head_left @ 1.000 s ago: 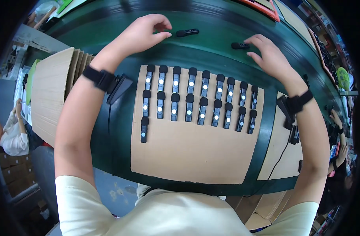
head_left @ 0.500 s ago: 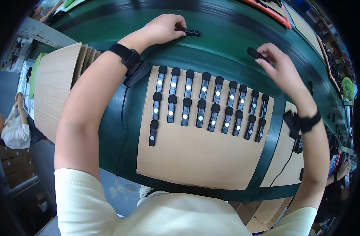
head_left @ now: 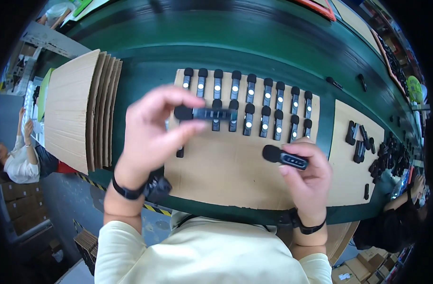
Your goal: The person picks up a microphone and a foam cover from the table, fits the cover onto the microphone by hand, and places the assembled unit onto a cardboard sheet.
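My left hand (head_left: 152, 130) pinches a black clip-on microphone (head_left: 214, 114) with a foam head, held level above the cardboard sheet (head_left: 216, 175). That microphone is blurred by motion. Lower and to the right, my right hand (head_left: 306, 173) grips a second clip-on microphone (head_left: 294, 161) between thumb and fingers, its row of small marks facing up and its foam head pointing left. Beneath the hands, rows of like microphones (head_left: 236, 85) lie on the sheet with foam heads away from me, each with a pale round spot. My left hand hides part of the rows.
Stacked cardboard sheets (head_left: 74, 111) stand at the left on the green table (head_left: 150, 61). Another cardboard sheet (head_left: 344, 161) at the right bears loose microphones and a dark heap (head_left: 391, 154). Two black pieces lie beyond it. One person (head_left: 22, 158) is at far left, another (head_left: 391, 222) at right.
Both hands have come back toward me from the far part of the table, each bringing a microphone over the cardboard sheet. My left hand has lifted its microphone off the table.
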Demonstrator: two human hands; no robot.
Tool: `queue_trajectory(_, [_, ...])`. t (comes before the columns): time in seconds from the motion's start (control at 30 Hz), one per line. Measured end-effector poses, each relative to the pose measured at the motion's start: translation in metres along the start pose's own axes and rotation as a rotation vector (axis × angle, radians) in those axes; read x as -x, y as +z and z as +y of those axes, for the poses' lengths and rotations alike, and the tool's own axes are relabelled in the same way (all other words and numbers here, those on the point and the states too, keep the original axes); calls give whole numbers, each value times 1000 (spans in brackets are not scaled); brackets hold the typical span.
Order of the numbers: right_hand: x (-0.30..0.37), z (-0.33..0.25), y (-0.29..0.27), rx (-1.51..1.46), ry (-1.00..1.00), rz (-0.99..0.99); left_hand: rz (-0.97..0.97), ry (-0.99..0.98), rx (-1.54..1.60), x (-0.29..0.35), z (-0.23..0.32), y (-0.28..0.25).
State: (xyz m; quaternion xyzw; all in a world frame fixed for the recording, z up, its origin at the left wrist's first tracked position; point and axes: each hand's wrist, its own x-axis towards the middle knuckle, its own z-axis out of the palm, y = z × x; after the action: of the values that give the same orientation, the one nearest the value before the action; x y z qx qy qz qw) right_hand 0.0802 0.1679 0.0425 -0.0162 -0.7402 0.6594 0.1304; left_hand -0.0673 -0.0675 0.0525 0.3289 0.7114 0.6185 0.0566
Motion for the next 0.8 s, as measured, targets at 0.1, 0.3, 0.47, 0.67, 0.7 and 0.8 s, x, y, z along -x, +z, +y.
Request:
queue_trajectory(0.1, [5, 4, 8, -35, 1, -11, -36, -1, 110, 32, 6, 13])
queue_trajectory(0.3, [14, 16, 7, 58, -116, -42, -26, -6, 224, 58, -6, 38])
queue_trajectory(0.47, [16, 16, 4, 119, -149, -77, -62, -24, 217, 63, -17, 45])
queue_trajectory(0.67, [14, 19, 7, 110, -112, -96, -98, 9, 191, 60, -20, 44])
queue_trajectory(0.7, [13, 19, 7, 118, -124, -102, -103, 18, 182, 59, -20, 44])
queue_trajectory(0.8, [14, 21, 6, 134, -137, -113, -110, 28, 167, 58, -20, 42])
